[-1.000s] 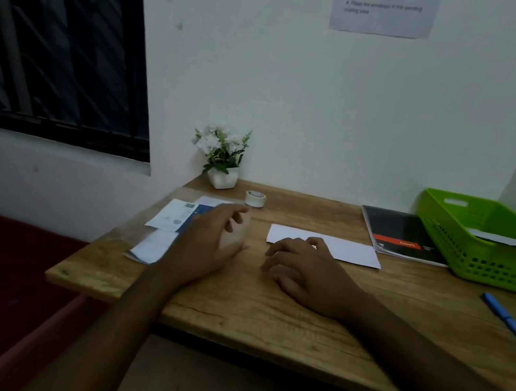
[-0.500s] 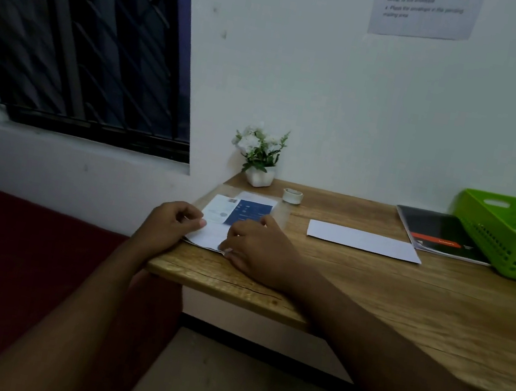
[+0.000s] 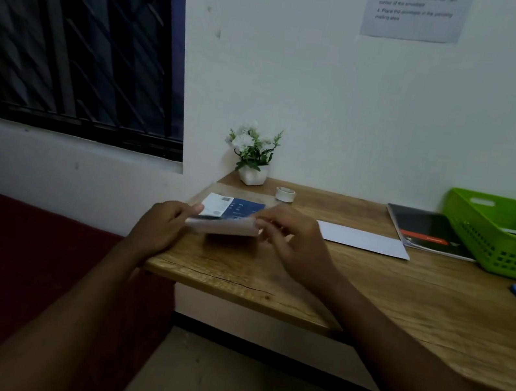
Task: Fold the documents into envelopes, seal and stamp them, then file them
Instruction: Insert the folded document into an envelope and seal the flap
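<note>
Document (image 3: 224,225), a white sheet, is held just above the left end of the desk (image 3: 370,292) by 2 hands. The left hand (image 3: 162,227) pinches its left edge; the right hand (image 3: 293,239), blurred, curls its fingers round the right edge. A blue sheet (image 3: 234,208) lies just beyond. An envelope (image 3: 361,240) lies to the right, and a basket (image 3: 500,249) stands far right.

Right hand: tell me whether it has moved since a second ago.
Yes. The right hand went left, from in front of the white envelope to the papers left of it.
</note>
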Demonstrator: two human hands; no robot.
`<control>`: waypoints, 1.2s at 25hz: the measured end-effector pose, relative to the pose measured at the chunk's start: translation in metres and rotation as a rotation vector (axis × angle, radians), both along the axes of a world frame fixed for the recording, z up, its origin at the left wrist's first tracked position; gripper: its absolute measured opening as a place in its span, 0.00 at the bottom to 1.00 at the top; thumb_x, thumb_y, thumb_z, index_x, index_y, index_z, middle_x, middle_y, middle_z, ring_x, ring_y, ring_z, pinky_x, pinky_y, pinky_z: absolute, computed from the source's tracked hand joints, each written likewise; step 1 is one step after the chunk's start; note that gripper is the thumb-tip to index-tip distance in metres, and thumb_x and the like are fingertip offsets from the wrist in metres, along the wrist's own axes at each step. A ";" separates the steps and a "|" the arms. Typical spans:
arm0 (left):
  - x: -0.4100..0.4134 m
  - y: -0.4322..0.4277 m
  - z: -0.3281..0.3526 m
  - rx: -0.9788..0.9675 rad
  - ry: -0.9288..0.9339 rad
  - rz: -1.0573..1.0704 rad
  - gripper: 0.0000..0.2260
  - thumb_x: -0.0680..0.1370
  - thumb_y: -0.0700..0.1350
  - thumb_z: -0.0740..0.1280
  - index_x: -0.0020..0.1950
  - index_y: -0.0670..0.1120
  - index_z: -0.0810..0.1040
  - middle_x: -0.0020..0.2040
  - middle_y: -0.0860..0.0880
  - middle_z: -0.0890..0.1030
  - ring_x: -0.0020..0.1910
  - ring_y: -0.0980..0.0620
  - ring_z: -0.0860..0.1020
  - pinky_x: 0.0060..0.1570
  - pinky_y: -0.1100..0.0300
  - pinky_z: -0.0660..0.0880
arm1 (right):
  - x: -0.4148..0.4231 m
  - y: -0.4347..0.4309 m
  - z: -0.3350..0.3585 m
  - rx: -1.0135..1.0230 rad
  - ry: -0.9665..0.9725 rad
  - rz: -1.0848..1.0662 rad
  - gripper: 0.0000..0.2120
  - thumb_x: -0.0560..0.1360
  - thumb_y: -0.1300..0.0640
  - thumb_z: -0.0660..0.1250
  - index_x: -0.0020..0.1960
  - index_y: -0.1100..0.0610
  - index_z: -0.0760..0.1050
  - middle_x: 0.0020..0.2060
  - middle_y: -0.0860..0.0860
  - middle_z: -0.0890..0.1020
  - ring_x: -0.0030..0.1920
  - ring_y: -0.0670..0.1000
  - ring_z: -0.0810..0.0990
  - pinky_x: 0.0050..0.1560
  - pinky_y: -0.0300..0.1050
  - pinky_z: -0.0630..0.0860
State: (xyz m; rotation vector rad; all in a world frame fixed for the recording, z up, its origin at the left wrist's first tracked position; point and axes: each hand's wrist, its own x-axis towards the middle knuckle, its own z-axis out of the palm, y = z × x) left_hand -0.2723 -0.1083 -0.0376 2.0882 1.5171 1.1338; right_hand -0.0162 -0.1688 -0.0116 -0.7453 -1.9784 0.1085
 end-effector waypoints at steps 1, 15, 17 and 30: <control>0.001 0.001 0.001 0.034 0.106 0.015 0.19 0.76 0.62 0.56 0.43 0.50 0.79 0.45 0.47 0.80 0.42 0.52 0.77 0.45 0.52 0.75 | 0.007 -0.005 0.005 -0.056 0.149 0.005 0.08 0.77 0.63 0.64 0.54 0.58 0.79 0.41 0.48 0.82 0.38 0.44 0.81 0.39 0.37 0.79; 0.152 -0.015 0.064 0.671 -0.171 -0.274 0.06 0.73 0.46 0.71 0.45 0.44 0.81 0.42 0.50 0.82 0.42 0.57 0.77 0.43 0.59 0.76 | 0.108 -0.024 0.058 -0.276 1.220 -0.041 0.04 0.78 0.63 0.65 0.50 0.62 0.78 0.34 0.55 0.82 0.33 0.51 0.84 0.35 0.39 0.80; 0.163 -0.009 0.068 0.890 -0.045 -0.250 0.03 0.72 0.39 0.73 0.41 0.40 0.82 0.39 0.47 0.82 0.41 0.55 0.77 0.43 0.57 0.76 | 0.123 -0.020 0.060 -0.337 1.241 -0.028 0.07 0.79 0.59 0.63 0.51 0.62 0.78 0.39 0.56 0.83 0.37 0.53 0.85 0.37 0.41 0.81; 0.214 -0.002 0.072 1.324 0.552 -0.269 0.05 0.74 0.45 0.70 0.41 0.44 0.79 0.46 0.45 0.81 0.44 0.46 0.79 0.51 0.50 0.67 | 0.199 -0.015 0.088 -0.674 0.764 0.034 0.21 0.76 0.67 0.63 0.67 0.54 0.73 0.55 0.55 0.83 0.53 0.56 0.82 0.54 0.50 0.77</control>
